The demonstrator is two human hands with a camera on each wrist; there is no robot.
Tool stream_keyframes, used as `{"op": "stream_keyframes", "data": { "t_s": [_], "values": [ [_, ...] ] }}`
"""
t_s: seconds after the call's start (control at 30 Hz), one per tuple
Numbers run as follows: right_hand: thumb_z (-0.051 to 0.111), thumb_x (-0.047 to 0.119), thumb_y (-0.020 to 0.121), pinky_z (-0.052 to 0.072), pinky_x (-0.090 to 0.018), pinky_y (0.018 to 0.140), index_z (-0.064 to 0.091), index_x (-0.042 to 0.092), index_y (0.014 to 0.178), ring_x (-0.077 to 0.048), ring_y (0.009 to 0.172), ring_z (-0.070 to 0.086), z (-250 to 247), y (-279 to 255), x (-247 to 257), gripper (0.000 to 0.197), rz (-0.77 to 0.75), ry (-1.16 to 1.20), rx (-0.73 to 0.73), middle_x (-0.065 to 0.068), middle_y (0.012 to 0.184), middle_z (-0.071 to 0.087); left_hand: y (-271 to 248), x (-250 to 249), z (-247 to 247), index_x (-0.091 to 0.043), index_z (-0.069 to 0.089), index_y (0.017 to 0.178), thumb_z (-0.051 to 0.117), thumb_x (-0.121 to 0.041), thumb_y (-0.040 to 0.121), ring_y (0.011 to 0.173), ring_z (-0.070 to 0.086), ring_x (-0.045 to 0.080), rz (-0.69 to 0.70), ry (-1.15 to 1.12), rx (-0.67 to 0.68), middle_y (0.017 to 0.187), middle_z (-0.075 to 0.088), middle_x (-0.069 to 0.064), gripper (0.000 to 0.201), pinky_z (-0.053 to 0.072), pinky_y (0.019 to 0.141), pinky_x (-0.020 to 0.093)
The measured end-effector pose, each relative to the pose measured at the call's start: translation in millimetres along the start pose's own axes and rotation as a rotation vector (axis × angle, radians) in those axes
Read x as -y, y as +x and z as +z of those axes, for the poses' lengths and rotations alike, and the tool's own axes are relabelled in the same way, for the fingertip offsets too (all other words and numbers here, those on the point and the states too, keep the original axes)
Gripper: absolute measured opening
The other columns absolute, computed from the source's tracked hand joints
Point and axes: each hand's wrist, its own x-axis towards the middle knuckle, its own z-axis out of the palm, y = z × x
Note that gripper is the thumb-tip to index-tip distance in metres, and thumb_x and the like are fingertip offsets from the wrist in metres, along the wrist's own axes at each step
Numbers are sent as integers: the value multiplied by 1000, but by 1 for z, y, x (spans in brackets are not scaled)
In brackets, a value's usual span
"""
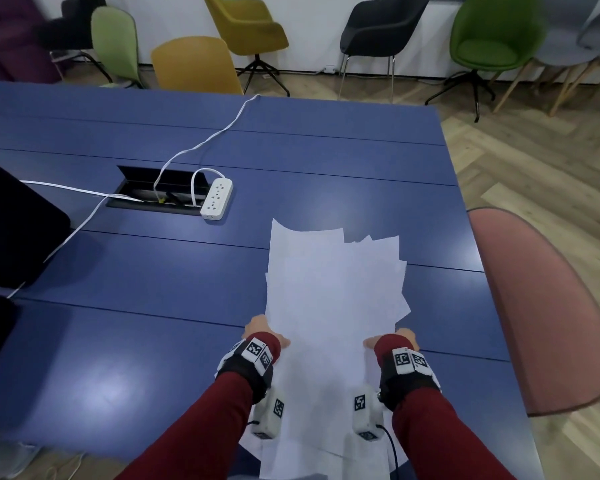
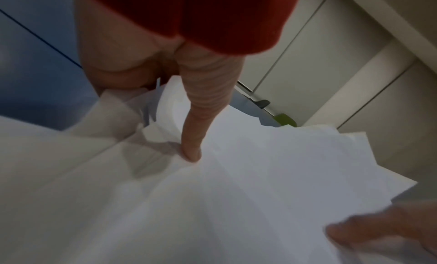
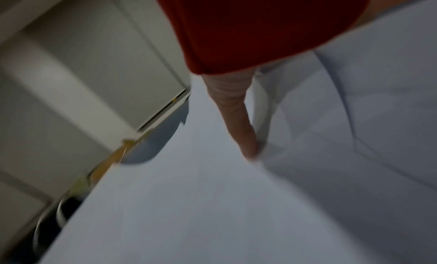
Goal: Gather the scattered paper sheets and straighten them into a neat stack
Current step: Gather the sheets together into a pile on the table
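Observation:
A loose bundle of white paper sheets [image 1: 333, 292] is lifted off the blue table [image 1: 153, 271], its far edges ragged and uneven. My left hand [image 1: 265, 332] grips the bundle's left side, and my right hand [image 1: 394, 337] grips its right side. In the left wrist view the thumb [image 2: 191, 137] lies on top of the paper sheets [image 2: 260, 174] while the other fingers curl underneath. The right wrist view is blurred and shows a thumb [image 3: 243, 133] pressed onto the paper sheets [image 3: 212, 202]. Both sleeves are red.
A white power strip [image 1: 216, 199] with cables lies beside an open cable hatch [image 1: 160, 190] at mid-table. A dark object [image 1: 11, 223] sits at the left edge. A pink chair [image 1: 548, 306] stands close to the table's right side, with several more chairs along the far wall.

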Motion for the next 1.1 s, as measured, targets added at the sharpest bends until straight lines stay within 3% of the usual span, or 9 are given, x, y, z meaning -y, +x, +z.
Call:
{"op": "stream_keyframes", "data": {
  "t_s": [0.1,0.2,0.33,0.43,0.53,0.77,0.93,1.03,1.1],
  "values": [
    [84,27,62,45,-35,94,34,3,138,-29,123,53,-7,12,-4,94,36,-93,109,-16,135,52,4,3,-1,-10,57,119,85,-24,59,111,62,26,-5,-52,20,121,64,7,68,51,95,34],
    [82,31,64,40,-33,103,42,7,135,-27,130,46,-15,20,-10,85,14,-168,78,-11,139,49,5,3,-2,-11,61,114,85,-22,59,106,65,25,0,-71,14,115,68,6,61,52,92,30],
    [78,27,71,38,-35,103,41,7,131,-30,129,44,-20,9,-10,74,-13,-191,-5,-13,136,49,8,3,0,-11,61,113,85,-21,58,104,65,25,-13,-86,10,112,69,6,61,52,92,30],
    [77,7,69,45,-43,98,29,1,134,-35,120,51,-11,7,-14,81,14,-23,19,-24,136,43,7,3,-1,-10,62,112,84,-19,60,103,66,24,1,-96,16,112,70,6,57,51,90,28],
    [84,10,58,47,-51,95,28,0,133,-40,111,57,-15,10,-17,94,58,84,72,-29,128,51,3,4,-2,-8,62,113,82,-16,65,105,65,25,20,-106,14,112,69,7,52,50,91,29],
    [76,25,75,39,-40,104,16,3,146,-33,132,41,-16,-4,-10,96,-56,-82,260,-17,149,32,7,9,0,-9,63,111,81,-14,65,103,66,25,56,-123,10,111,70,7,50,51,93,29],
    [71,14,81,33,-37,107,16,4,147,-31,137,35,-19,-1,-23,87,-138,61,271,-16,152,29,14,16,-6,-5,61,111,79,-12,70,104,64,24,46,-171,28,113,68,7,46,50,96,30],
    [73,14,79,24,-35,113,23,-2,145,-27,141,29,-27,15,-36,84,-231,195,283,-14,153,27,17,18,-13,-1,59,102,72,-16,79,89,62,25,12,-280,54,92,64,6,31,50,83,32],
    [70,15,82,23,-35,113,23,0,145,-27,141,28,-30,16,-42,80,-231,303,290,-14,153,26,19,20,-15,-2,55,74,67,-16,84,69,54,22,50,-276,40,63,54,3,21,45,69,29]
  ]
}}
